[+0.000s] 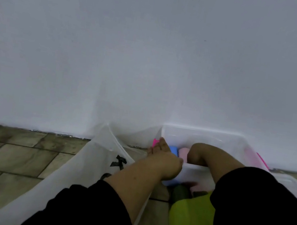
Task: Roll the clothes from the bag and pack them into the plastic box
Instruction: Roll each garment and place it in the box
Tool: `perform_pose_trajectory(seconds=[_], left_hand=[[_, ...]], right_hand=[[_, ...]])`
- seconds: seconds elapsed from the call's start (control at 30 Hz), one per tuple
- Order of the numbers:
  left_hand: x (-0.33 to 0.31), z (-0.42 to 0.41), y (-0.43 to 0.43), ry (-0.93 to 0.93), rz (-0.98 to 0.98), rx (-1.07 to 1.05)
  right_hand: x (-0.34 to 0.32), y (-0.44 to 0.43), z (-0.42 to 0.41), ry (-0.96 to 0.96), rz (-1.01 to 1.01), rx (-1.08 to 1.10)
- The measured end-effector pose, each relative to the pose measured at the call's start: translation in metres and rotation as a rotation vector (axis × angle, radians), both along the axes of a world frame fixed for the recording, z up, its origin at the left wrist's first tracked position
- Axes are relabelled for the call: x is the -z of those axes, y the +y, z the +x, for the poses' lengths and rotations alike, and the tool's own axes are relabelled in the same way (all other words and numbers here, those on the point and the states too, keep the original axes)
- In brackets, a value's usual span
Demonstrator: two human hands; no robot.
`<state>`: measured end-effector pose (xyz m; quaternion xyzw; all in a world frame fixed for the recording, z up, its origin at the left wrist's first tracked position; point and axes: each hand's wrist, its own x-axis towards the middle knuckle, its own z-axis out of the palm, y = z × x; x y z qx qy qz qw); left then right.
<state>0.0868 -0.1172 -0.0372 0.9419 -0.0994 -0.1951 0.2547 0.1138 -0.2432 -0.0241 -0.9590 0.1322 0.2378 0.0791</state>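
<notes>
Clear plastic box by the wall held a blue fabric roll and a pale pink roll; left hand rested flat on its corner, right hand plunged inside, grip hidden. Careless pushing might unroll them.

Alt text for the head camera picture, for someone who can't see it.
A person's right hand dips into a clear plastic box holding a blue roll and a pink roll; the left hand rests on its left corner. A white bag with a black bow sits left, green cloth nearer.
</notes>
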Motion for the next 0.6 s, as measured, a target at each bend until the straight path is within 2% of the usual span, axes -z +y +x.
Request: perform_pose_trajectory(seconds=[0.2, 0.3, 0.4, 0.5, 0.53, 0.6], left_hand=[[-0.003, -0.001, -0.002, 0.024, -0.012, -0.025], [-0.006, -0.003, -0.003, 0.031, -0.016, -0.06], [-0.006, -0.004, -0.002, 0.01, -0.005, -0.056], [-0.004, -0.006, 0.001, -0.005, -0.045, -0.064], [-0.003, -0.008, 0.002, -0.026, -0.067, -0.071], [0.0, -0.013, 0.006, -0.108, -0.112, -0.094]], right_hand=[[0.008, -0.001, 0.007, 0.057, -0.052, -0.034], [0.007, -0.008, 0.007, 0.014, -0.102, -0.023], [-0.011, -0.02, -0.002, -0.238, 0.005, -0.063], [-0.037, -0.038, -0.038, -0.572, 0.275, 0.013], [-0.042, -0.045, -0.057, -0.615, 0.324, 0.035], [-0.043, -0.06, -0.098, -0.591, 0.284, 0.046]])
